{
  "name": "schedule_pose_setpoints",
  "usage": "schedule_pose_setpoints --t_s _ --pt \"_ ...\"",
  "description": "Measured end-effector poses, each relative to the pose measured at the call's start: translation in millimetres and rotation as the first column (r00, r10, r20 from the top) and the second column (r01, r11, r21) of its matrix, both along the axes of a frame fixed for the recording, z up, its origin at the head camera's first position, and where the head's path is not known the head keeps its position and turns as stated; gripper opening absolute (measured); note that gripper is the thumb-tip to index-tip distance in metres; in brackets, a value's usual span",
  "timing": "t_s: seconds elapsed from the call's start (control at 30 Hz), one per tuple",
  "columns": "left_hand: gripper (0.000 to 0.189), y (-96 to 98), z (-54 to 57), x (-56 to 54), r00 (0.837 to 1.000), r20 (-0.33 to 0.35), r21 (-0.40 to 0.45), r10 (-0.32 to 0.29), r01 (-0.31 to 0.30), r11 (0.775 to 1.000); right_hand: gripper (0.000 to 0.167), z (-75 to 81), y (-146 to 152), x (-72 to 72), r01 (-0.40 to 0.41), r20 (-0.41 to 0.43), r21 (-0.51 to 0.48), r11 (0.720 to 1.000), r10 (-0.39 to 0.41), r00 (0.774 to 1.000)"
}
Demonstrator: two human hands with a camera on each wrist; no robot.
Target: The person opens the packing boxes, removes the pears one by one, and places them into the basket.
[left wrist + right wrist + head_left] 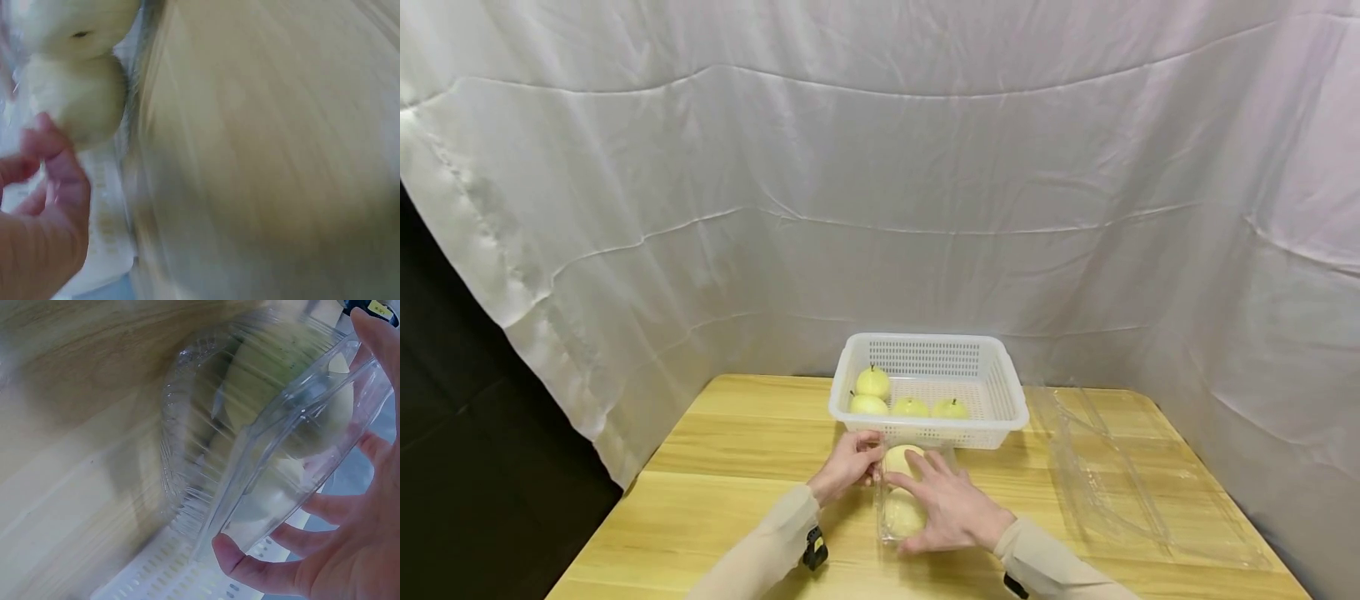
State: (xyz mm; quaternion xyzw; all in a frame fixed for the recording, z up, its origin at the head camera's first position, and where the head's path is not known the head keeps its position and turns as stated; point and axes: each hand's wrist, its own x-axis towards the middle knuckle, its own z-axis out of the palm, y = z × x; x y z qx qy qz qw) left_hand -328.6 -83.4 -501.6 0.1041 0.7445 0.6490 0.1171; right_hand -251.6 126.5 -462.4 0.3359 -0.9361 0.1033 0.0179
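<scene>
A clear plastic clamshell box [891,533] stands on the table in front of the basket, with two pale yellow round pears [905,512] inside. At its far left edge my left hand [850,467] pinches the clear plastic with bent fingers. My right hand [951,504] lies over the box's top and right side, fingers spread. The right wrist view shows those fingertips [228,550] on the lid [300,434], which sits over the fruit. Pears [75,100] and my left fingers also appear in the blurred left wrist view.
A white perforated basket [992,400] stands just behind the box, holding several pears [873,382] toward its left and front. More clear plastic boxes [1112,483] lie along the table's right side. A pale curtain [880,183] hangs behind the table.
</scene>
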Motion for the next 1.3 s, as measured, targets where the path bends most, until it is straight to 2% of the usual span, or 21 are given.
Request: schedule_pose_setpoints --t_s 0.13,0.27,0.43,0.53,0.63,0.73,0.93,1.13,1.2,1.3 --pt "0.06 -10.0 1.7 2.2 0.995 0.022 -0.018 -0.101 0.102 0.995 0.095 0.4 2.2 0.7 -0.001 0.006 -0.038 0.999 0.001 1.0" --pt "0.072 -17.1 4.6 4.4 0.989 0.039 -0.043 -0.142 0.143 0.989 0.095 3.2 3.8 1.4 -0.032 0.015 -0.082 0.996 0.033 0.999" --pt "0.072 -21.5 7.2 5.8 0.992 -0.001 -0.086 -0.129 0.129 0.988 0.087 11.1 5.1 3.1 -0.069 0.036 -0.127 0.99 0.074 0.997" --pt "0.072 -23.8 6.2 6.5 0.993 0.002 -0.091 -0.12 0.119 0.989 0.078 15.7 6.6 5.1 -0.054 0.114 -0.169 0.984 0.074 0.991" --pt "0.07 -25.4 4.6 6.9 0.993 0.008 -0.087 -0.119 0.119 0.989 0.07 21.0 8.8 7.3 -0.042 0.201 -0.225 0.973 0.088 0.976" --pt "0.069 -25.3 4.3 7.1 0.992 0.009 -0.073 -0.124 0.124 0.99 0.061 28.7 12.2 8.0 -0.023 0.237 -0.279 0.96 0.092 0.967" --pt "0.071 -24.1 7.5 7.1 0.992 0.02 -0.053 -0.124 0.125 0.991 0.036 53.5 18.9 9.8 0.063 0.194 -0.358 0.932 0.008 0.981" --pt "0.071 -24.9 6.0 6.0 0.992 0.034 -0.041 -0.118 0.119 0.992 0.024 74.5 28.6 10.1 0.127 0.149 -0.33 0.936 -0.081 0.986" --pt "0.071 -24.9 5.7 6.2 0.992 0.037 -0.04 -0.118 0.12 0.992 0.025 79.6 33.3 10.5 0.149 0.162 -0.315 0.937 -0.101 0.982" --pt "0.071 -24.8 5.7 6.5 0.991 0.034 -0.043 -0.126 0.128 0.991 0.037 86.3 39.2 13.2 0.137 0.146 -0.256 0.957 -0.102 0.984"
